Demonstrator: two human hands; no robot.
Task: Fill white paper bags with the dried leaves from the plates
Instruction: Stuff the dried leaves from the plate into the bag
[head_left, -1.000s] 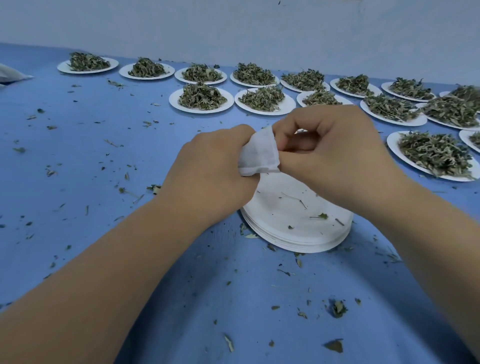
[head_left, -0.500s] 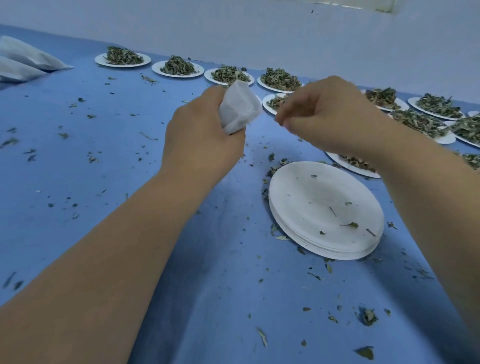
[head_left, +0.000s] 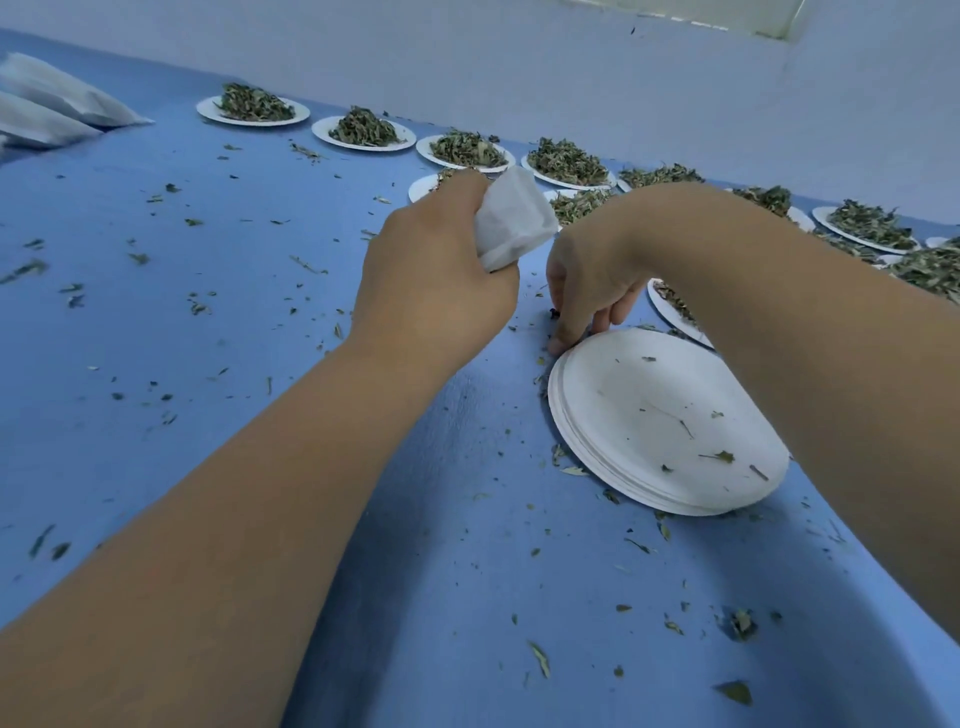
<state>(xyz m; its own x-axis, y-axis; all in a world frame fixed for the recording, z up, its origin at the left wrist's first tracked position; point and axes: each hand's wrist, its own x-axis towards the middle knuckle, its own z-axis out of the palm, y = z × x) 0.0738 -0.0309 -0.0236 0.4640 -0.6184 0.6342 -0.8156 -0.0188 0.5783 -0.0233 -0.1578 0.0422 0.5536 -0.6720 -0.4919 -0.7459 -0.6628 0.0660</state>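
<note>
We see the left hand (head_left: 436, 291) at centre frame, raised off the table (head_left: 208, 338), fingers curled tight around the lower part of a white paper bag (head_left: 514, 218). The bag sticks up and to the right out of the fist, crumpled, with its top toward the row of plates (head_left: 207, 109). Whether its mouth is open or closed we cannot tell.

The right hand (head_left: 592, 270) is just right of it, with the wrist bent and the fingers pointing down. The fingertips (head_left: 558, 345) touch the blue table at the upper-left rim of the stack of empty plates (head_left: 623, 395). Thumb and fingers sit close together over some dark crumbs there, but we cannot tell if they pinch anything.

The stack is right of centre, with a few leaf scraps on the top plate. The right forearm crosses over its right side.

Dried leaves (head_left: 363, 127) are heaped on the plates in a line across the upper frame, from upper left to the right edge. A second, shorter row is partly hidden behind the hands. One more plate (head_left: 670, 312) peeks out under the right forearm.

Other white bags (head_left: 62, 98) lie at the upper left corner. Loose leaf bits (head_left: 540, 660) are scattered all over the table. A pale wall (head_left: 519, 67) runs along the top of the frame.
</note>
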